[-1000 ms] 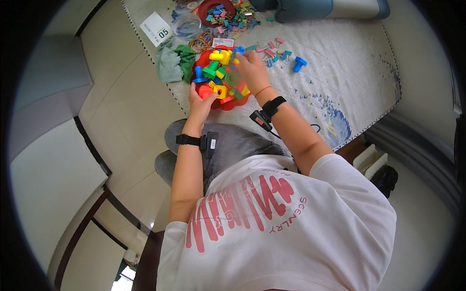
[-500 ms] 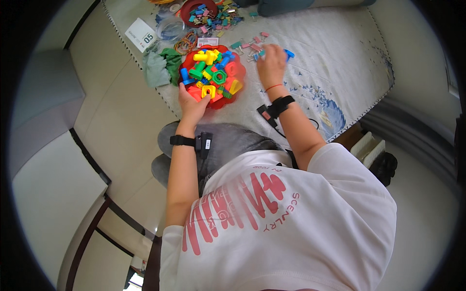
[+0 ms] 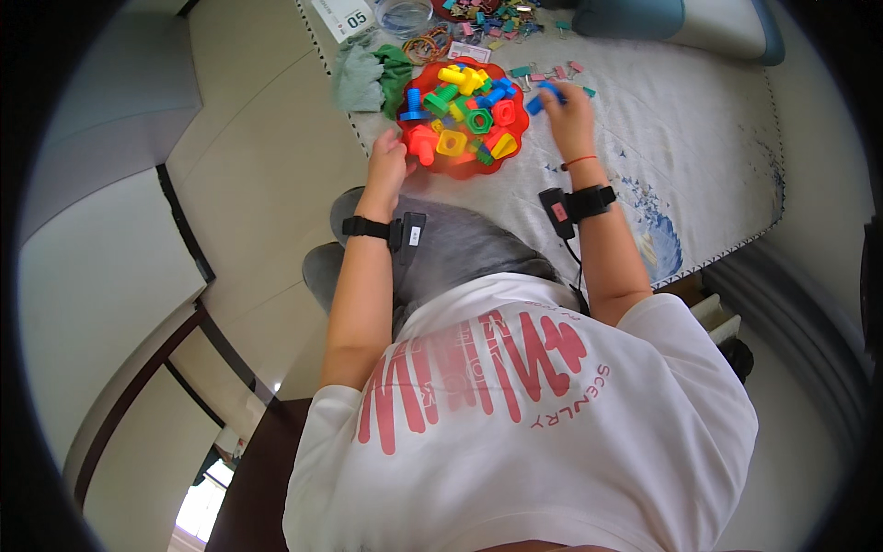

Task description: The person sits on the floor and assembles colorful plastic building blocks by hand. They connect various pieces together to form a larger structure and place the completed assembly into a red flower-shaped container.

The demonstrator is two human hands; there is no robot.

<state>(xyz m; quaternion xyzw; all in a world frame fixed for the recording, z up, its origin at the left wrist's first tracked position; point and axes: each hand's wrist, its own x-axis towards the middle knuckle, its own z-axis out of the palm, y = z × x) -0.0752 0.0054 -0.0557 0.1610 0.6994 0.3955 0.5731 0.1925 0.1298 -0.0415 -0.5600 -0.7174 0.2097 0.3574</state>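
A red scalloped tray (image 3: pixel 522 138) holds a heap of plastic toy bolts and nuts in yellow, green, blue and red. A yellow square nut (image 3: pixel 451 143) and a red bolt (image 3: pixel 423 144) lie at its near side. Just beyond its right rim, my right hand (image 3: pixel 574 124) pinches a blue plastic toy piece (image 3: pixel 543 97), whose exact shape is partly covered by the fingers. My left hand (image 3: pixel 386 170) is by the tray's near left side, close to the red bolt, with thumb and fingers apart and slightly blurred. I see nothing in it.
Behind the tray lie binder clips (image 3: pixel 556 72), rubber bands (image 3: pixel 429 42) and a clear round container (image 3: pixel 405 14). Green cloths (image 3: pixel 359 78) and a white card (image 3: pixel 345 14) are at left. A blue-grey and white padded object (image 3: pixel 681 23) rests at the far right.
My right hand has lifted the blue piece from among the binder clips and brought it toward the tray. My left hand has let go of the tray's rim. The whole view has shifted.
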